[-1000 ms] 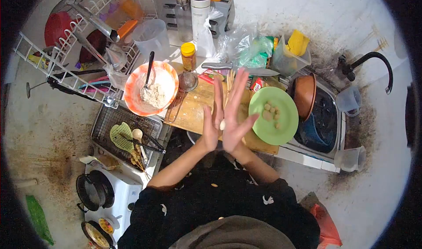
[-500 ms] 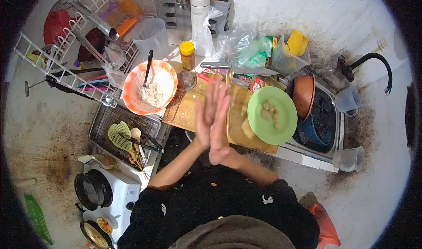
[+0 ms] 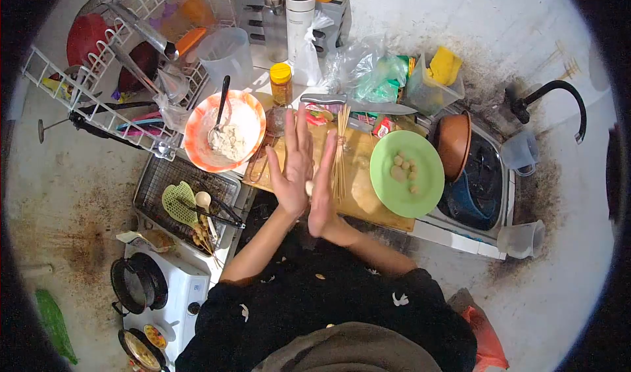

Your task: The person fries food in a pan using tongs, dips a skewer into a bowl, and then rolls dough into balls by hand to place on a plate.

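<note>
Between my two palms, over the near edge of the cutting board [image 3: 368,204], sits a small pale dough ball [image 3: 309,188]. My left hand [image 3: 291,178] has its fingers stretched and spread upward, its palm against the ball. My right hand [image 3: 323,191], seen edge-on with straight fingers, presses from the other side. To the right, a green plate [image 3: 420,198] carries several small dough balls. An orange-and-white bowl [image 3: 194,132] at left holds pale dough and a black-handled spoon [image 3: 222,102]. Just beyond my right hand lies a bundle of bamboo skewers [image 3: 340,148].
A large knife [image 3: 381,107] lies along the board's far side. The sink [image 3: 506,208] is at right, under a black faucet [image 3: 565,86]. A wire-rack tray [image 3: 154,181] and white stove [image 3: 190,286] stand at left. A yellow-lidded jar [image 3: 280,83] is behind the bowl.
My palms, pressed together and blurred before, have parted slightly, and the dough ball between them now shows. My left hand has shifted a little left and its fingers have spread.
</note>
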`<state>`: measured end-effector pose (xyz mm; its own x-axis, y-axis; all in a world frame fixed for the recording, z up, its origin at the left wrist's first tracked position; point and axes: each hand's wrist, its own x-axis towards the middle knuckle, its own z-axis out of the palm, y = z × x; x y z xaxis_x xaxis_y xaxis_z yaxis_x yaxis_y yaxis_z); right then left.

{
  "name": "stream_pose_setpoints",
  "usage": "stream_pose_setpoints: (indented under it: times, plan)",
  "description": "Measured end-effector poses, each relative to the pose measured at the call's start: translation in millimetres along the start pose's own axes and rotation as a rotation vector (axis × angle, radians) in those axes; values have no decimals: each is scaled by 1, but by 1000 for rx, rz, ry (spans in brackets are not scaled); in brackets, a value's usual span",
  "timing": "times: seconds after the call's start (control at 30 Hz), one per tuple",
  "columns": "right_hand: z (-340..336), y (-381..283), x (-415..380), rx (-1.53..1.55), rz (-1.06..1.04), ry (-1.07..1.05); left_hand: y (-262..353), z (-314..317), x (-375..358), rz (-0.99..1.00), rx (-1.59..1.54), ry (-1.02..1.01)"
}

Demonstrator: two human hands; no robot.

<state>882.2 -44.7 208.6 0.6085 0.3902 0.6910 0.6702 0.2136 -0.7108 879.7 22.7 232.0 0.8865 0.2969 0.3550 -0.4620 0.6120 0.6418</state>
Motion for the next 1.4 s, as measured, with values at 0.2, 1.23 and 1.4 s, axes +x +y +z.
stream_pose_setpoints:
  times: [0.2,1.23,1.4]
  plan:
    - [-18,5,31,76,148,313,-27,6,-47,-368,106,54]
    - [-12,-15,5,-81,132,-81,1,1,-5,-418,-149,233]
    - [-12,4,26,142,322,191,-13,9,-22,-269,175,24]
